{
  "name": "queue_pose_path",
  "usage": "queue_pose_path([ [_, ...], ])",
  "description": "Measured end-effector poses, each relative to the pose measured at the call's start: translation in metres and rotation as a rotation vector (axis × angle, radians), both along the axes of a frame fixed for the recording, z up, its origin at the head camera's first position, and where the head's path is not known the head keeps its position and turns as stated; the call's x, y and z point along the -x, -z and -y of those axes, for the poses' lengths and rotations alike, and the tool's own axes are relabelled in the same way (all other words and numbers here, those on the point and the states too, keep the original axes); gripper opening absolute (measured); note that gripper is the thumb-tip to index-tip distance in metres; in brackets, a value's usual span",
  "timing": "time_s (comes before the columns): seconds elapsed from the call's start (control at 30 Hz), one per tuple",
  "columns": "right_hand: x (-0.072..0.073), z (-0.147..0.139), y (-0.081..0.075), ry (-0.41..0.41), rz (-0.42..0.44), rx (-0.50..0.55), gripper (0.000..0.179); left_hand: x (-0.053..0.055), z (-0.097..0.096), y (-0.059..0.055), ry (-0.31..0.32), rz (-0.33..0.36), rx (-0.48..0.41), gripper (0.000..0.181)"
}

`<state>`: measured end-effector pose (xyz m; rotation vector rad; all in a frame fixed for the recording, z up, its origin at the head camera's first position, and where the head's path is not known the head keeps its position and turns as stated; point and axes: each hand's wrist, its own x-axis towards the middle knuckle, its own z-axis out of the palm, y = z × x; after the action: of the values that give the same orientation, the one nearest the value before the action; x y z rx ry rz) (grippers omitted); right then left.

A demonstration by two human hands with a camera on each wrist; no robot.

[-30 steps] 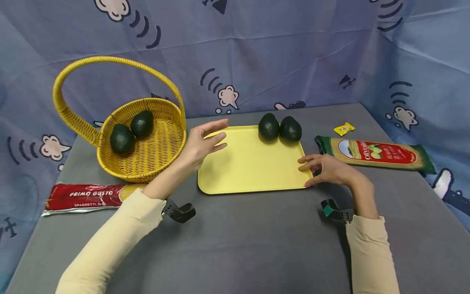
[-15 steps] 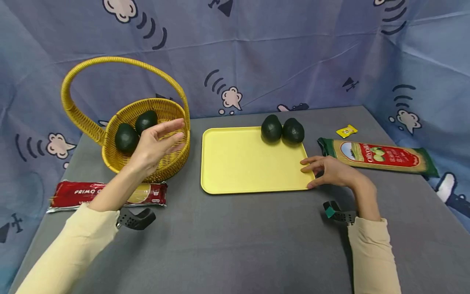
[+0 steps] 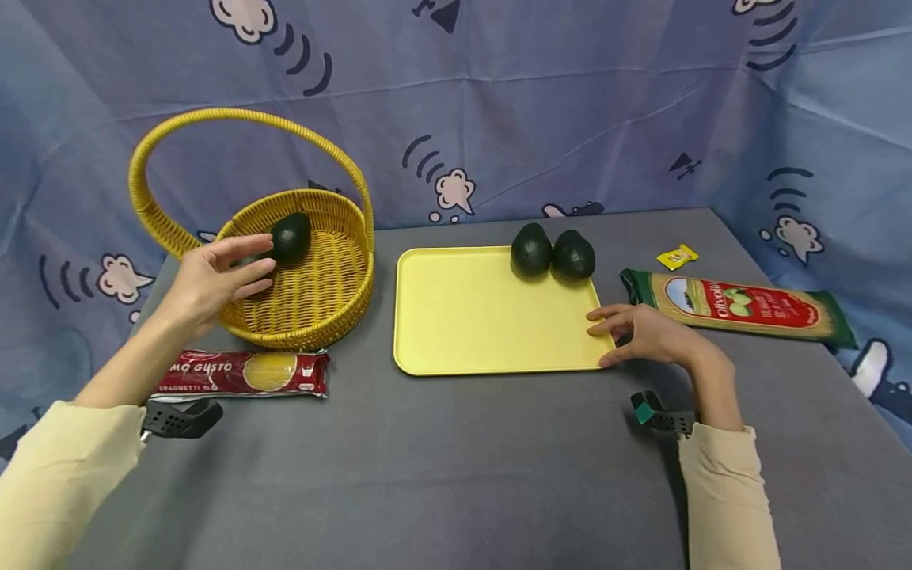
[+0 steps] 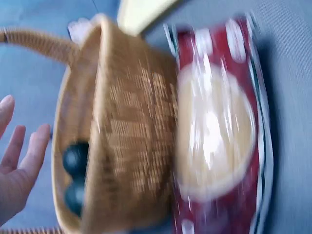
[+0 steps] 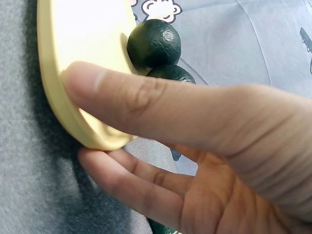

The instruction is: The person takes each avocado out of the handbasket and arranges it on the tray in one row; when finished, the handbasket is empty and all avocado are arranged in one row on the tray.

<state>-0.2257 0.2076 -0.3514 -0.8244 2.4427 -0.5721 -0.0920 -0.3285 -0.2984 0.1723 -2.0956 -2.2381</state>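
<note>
My left hand (image 3: 217, 273) is raised at the left side of the yellow wicker basket (image 3: 331, 321), fingers spread and holding nothing. Inside the basket lie two dark green avocados (image 4: 75, 158); in the head view one avocado (image 3: 290, 237) shows plainly, while the hand mostly covers the other. At the right end of a yellow tray (image 3: 492, 317), my right hand (image 3: 644, 332) grips the front corner, with the thumb (image 5: 85, 80) at the rim. Two more avocados (image 3: 531, 250) sit together at the tray's back right corner.
A red spaghetti packet (image 3: 271, 372) lies in front of the basket, partly behind the left forearm. Right of the tray are a green and red pasta packet (image 3: 741, 305) and a small yellow wrapped sweet (image 3: 678, 256). A patterned blue cloth (image 3: 399, 95) hangs behind the table.
My left hand has moved left from above the tray, across the basket to its left side. The right hand stays at the tray's corner. The head view has shifted slightly.
</note>
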Motion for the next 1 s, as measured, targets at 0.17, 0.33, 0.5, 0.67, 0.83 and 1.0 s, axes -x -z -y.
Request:
queue_pose_path([
  [0.17, -0.001, 0.0, 0.0, 0.003, 0.002, -0.015, 0.058, 0.005, 0.021, 0.003, -0.025, 0.007, 0.411, 0.029],
  [0.33, -0.001, -0.002, 0.002, 0.0, 0.005, 0.0, 0.058, 0.018, 0.029, 0.003, -0.052, 0.113, 0.807, 0.044],
  [0.5, -0.001, -0.001, 0.004, 0.013, 0.018, 0.016, 0.057, 0.033, 0.032, 0.004, -0.033, 0.21, 0.892, 0.049],
  [0.67, -0.001, 0.0, 0.004, 0.006, 0.018, 0.027, 0.057, 0.04, 0.036, 0.01, -0.016, 0.236, 0.898, 0.052],
  [0.83, 0.0, 0.001, 0.003, -0.005, 0.011, 0.023, 0.057, 0.04, 0.036, 0.016, -0.035, 0.225, 0.935, 0.049],
  [1.0, 0.0, 0.0, 0.0, -0.005, 0.005, 0.004, 0.057, 0.039, 0.034, 0.018, -0.038, 0.204, 0.927, 0.045],
])
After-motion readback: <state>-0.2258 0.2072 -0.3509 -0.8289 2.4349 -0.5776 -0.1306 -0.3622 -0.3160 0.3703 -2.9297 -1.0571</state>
